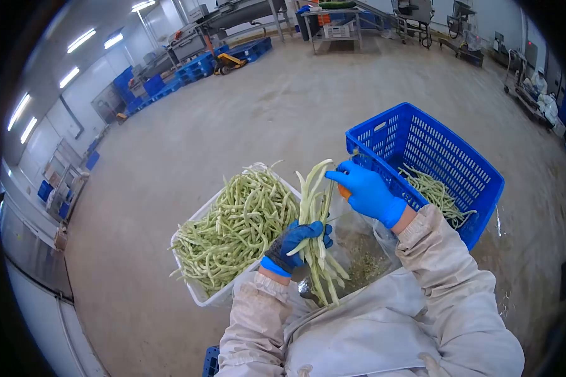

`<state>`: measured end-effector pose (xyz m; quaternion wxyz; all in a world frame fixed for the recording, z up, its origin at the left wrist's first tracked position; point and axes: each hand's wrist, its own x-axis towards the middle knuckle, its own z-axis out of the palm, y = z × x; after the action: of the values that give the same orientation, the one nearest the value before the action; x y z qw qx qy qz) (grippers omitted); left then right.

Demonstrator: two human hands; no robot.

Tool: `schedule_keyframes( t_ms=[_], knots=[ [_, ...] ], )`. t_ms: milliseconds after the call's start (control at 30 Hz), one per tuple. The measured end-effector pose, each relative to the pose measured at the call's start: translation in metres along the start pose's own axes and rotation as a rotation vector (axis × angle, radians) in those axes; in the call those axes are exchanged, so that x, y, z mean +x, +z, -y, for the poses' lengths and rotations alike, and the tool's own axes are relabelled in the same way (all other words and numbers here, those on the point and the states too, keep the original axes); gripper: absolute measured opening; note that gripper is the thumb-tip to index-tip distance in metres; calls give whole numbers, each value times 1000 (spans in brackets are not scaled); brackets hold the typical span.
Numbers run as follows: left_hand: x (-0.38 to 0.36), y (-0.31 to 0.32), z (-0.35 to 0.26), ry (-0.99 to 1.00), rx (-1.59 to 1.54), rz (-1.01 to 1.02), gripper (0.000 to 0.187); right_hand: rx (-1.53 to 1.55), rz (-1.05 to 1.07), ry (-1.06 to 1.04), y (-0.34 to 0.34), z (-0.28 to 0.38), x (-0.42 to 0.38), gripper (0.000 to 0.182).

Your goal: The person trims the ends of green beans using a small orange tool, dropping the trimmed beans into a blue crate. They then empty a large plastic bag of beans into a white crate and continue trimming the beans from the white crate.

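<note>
My left hand (299, 242), in a dark glove over a blue one, is wrapped round a bunch of long pale green beans (321, 264) held upright. My right hand (366, 191), gloved in blue, is closed on a small orange-handled tool (344, 191) beside the upper ends of the bunch; the tool's working end cannot be made out. To the left, a white crate (198, 296) is heaped with green beans (239, 220). Below my hands lies clear plastic (390, 242) with small green trimmings (363, 257) on it.
A blue slotted crate (484, 207) at the right holds some beans (437, 195). A metal table (336, 39), blue pallets (198, 68) and a yellow pallet jack (229, 62) stand at the back. Carts (525, 91) are at the far right.
</note>
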<state>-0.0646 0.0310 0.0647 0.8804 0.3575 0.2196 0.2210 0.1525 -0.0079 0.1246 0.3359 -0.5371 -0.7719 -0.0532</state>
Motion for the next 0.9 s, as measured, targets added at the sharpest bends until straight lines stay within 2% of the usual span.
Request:
schedule_keyframes(
  t_ms=[100, 167, 300, 400, 500, 567, 600, 667, 700, 733, 800, 833, 867, 900],
  knots=[
    [1, -3, 0, -17, 18, -14, 36, -86, 9, -83, -3, -13, -5, 40],
    [1, -5, 1, -4, 20, -43, 35, -2, 135, -83, -11, -17, -12, 37],
    [1, -1, 3, -17, 31, -61, 34, 63, 175, -80, -12, -22, -19, 29],
    [1, 1, 4, -6, 19, -39, 34, -11, 209, -110, -10, -25, -21, 21],
    [3, 5, 6, -40, 38, -46, 35, -179, 118, -161, 10, -31, -34, 16],
    [5, 10, 10, -11, 65, -29, 38, 85, -210, 61, 25, -30, -42, 9],
    [6, 15, 9, -7, 66, -25, 38, 81, -211, 57, 23, -36, -41, 9],
    [-1, 21, 11, -39, 183, 19, 42, 931, -355, 679, 21, -46, -43, 10],
    [-2, 20, 10, -46, 180, 35, 45, 899, -272, 596, 22, -48, -48, 17],
    [-3, 18, 10, -49, 179, 39, 45, 895, -275, 598, 16, -54, -52, 17],
    [-4, 13, 8, -35, 143, 77, 46, 1198, -108, 608, -18, -45, -47, 16],
    [-5, 14, 7, -23, 155, 84, 47, 1235, -29, 676, -31, -36, -44, 15],
    [-5, 15, 8, -29, 156, 87, 47, 1234, -34, 681, -32, -39, -44, 15],
    [-5, 16, 8, -43, 172, 78, 47, 1073, 72, 642, -34, -42, -44, 15]
  ],
)
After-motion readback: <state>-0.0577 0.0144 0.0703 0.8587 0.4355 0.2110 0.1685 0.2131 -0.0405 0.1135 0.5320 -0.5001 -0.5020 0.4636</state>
